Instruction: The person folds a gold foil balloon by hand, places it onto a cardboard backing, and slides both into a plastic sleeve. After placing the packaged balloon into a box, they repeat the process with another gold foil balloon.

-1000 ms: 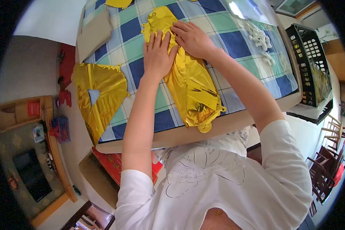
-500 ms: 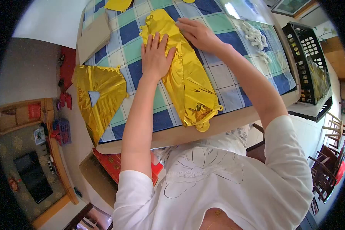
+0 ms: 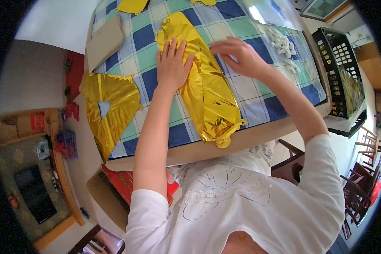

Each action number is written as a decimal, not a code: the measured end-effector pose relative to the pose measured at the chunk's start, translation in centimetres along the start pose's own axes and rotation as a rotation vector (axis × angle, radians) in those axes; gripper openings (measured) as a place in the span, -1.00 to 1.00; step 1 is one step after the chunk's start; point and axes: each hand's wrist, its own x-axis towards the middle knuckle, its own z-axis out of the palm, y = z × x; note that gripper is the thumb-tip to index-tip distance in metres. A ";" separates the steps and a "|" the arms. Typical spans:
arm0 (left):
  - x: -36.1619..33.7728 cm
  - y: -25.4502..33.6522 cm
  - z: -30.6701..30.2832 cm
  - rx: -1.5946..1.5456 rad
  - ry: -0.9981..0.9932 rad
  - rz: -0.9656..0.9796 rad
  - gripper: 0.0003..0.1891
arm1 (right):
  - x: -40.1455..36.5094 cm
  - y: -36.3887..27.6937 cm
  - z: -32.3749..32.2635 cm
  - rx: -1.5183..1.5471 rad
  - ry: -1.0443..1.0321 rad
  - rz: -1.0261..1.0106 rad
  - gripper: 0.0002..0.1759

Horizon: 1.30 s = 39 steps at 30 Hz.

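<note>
A long gold foil balloon [image 3: 213, 91], flat and folded lengthwise, lies slantwise on the checked tablecloth [image 3: 256, 110]. My left hand [image 3: 172, 65] rests flat on its upper left part, fingers stretched out. Just off the balloon's right edge hovers my right hand [image 3: 241, 57], its fingers loosely bent, apart and slightly blurred, with nothing visible in them. To the left, another gold foil balloon [image 3: 116, 99] with a triangular opening hangs partly over the table's edge.
At the table's upper left lies a piece of brown cardboard [image 3: 106, 42]. Clear plastic [image 3: 273, 12] and a white stringy bundle [image 3: 281, 42] are at the upper right. A black crate [image 3: 338, 72] stands beyond the right edge. More gold foil [image 3: 132, 5] sits at the far side.
My right hand has lifted away from the balloon's right edge and moved right and slightly toward me. My left hand stays in place on the balloon.
</note>
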 end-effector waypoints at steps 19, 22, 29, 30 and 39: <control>2.9 -13.5 -4.9 0.173 0.307 -0.198 -0.46 | 4.7 4.7 5.1 -0.228 0.135 -0.034 -0.68; 2.6 -19.0 -4.7 0.407 0.203 -0.268 -0.53 | 4.7 4.7 5.0 -0.236 0.150 -0.030 -0.68; 2.0 -17.6 -8.1 0.261 0.071 -0.380 -0.79 | 4.6 4.7 5.3 -0.230 0.145 -0.018 -0.69; 1.8 -17.6 -8.2 0.268 0.095 -0.349 -0.82 | 4.7 4.5 5.1 -0.221 0.123 -0.005 -0.69; -0.6 -6.6 -11.2 0.136 0.622 0.136 -0.84 | 4.8 4.5 5.0 -0.230 0.155 -0.057 -0.69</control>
